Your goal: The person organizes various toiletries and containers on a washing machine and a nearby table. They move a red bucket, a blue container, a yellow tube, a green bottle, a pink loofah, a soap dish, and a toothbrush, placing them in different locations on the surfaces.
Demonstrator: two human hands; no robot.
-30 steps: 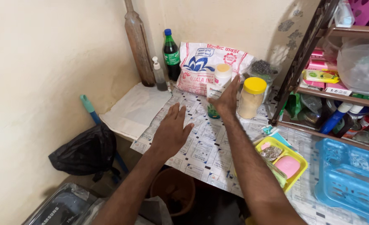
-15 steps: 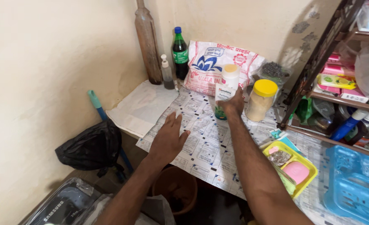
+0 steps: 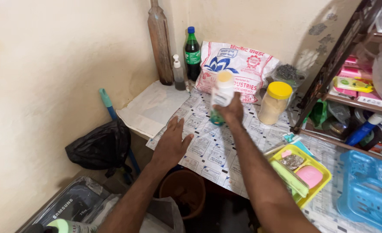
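Observation:
My right hand (image 3: 231, 113) grips a white bottle (image 3: 222, 91) with a pale yellow cap and a green base, lifted and tilted left above the printed paper sheet (image 3: 208, 146) on the shelf. Flat on that sheet, near its left edge, rests my left hand (image 3: 170, 143) with the fingers spread and nothing in it. Behind the bottle lies a white bag of powder (image 3: 243, 71) with red and blue print. A clear jar with a yellow lid (image 3: 275, 102) stands just right of my right hand.
In the corner stand a wooden bat (image 3: 160, 41), a green bottle (image 3: 193, 54) and a small pump bottle (image 3: 178, 75). A yellow tray with soaps (image 3: 301, 172), a blue basket (image 3: 369, 190) and a stocked rack (image 3: 355, 82) lie right. Below: black bag (image 3: 99, 146), brown pot (image 3: 183, 193).
My right hand closed on the white bottle, lifted it off the shelf and brought it left, tilted. My left hand stayed flat on the sheet.

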